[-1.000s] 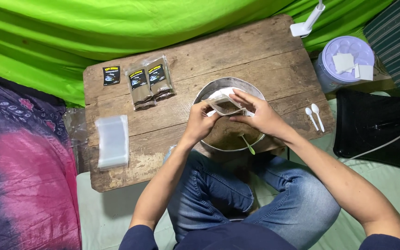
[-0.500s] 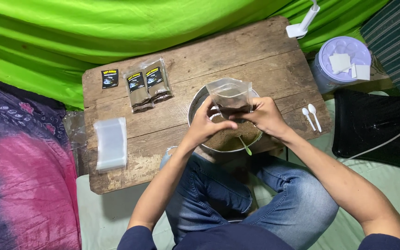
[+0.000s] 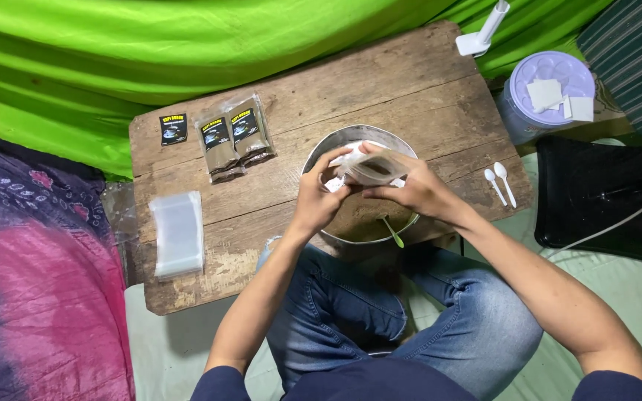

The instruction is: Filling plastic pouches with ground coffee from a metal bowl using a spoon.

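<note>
Nearest the camera, blue-jeaned legs are folded under the edge of a low wooden table (image 3: 380, 82). Just past the knees, a metal bowl (image 3: 336, 142) sits at the table's near edge. Brown powder (image 3: 354, 219) fills it, and a green spoon (image 3: 391, 232) lies in the powder.

Over the bowl, a small clear pouch (image 3: 373, 169) is held by both hands. The left hand (image 3: 317, 197) is closed on its left end, and the right hand (image 3: 410, 186) is pinched shut on its top edge. Some dark powder seems to be inside, but whether the top is sealed cannot be told.

To the left, a stack of empty clear bags (image 3: 178, 234) is still waiting, so much filling looks left to do. Farther back, two filled packets (image 3: 233, 137) and one small dark label (image 3: 173, 128) are laid out, so a little looks done already. On the right, two white spoons (image 3: 501, 183) are lying unused. Beyond the table, a purple tub (image 3: 544, 93) with white paper squares on it is seen, by the green cloth (image 3: 150, 52).
</note>
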